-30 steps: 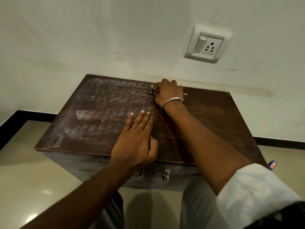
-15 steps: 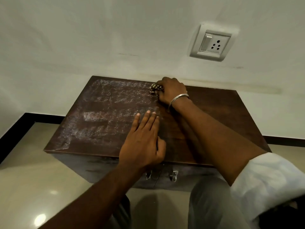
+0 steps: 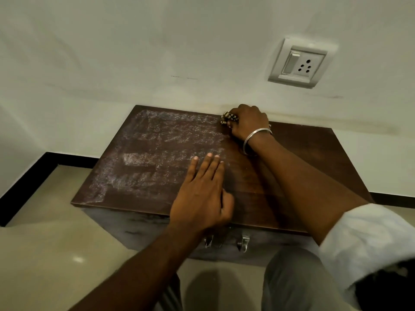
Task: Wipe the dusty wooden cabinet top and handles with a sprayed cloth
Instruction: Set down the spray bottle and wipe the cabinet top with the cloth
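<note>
My right hand (image 3: pixel 248 122) grips the cloth (image 3: pixel 228 118) at the cabinet top's (image 3: pixel 298 158) far edge; right half clean, left half and handles (image 3: pixel 243 242) remain; left hand (image 3: pixel 202 194) flat, open.

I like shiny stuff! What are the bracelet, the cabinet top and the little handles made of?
The bracelet looks like silvery polished metal; it gleams. The cabinet top seems to be dark brown wood, with faint grain on the clean side and pale dust on the other. The handles look like dull grey metal, though they are small and shadowed.
</note>
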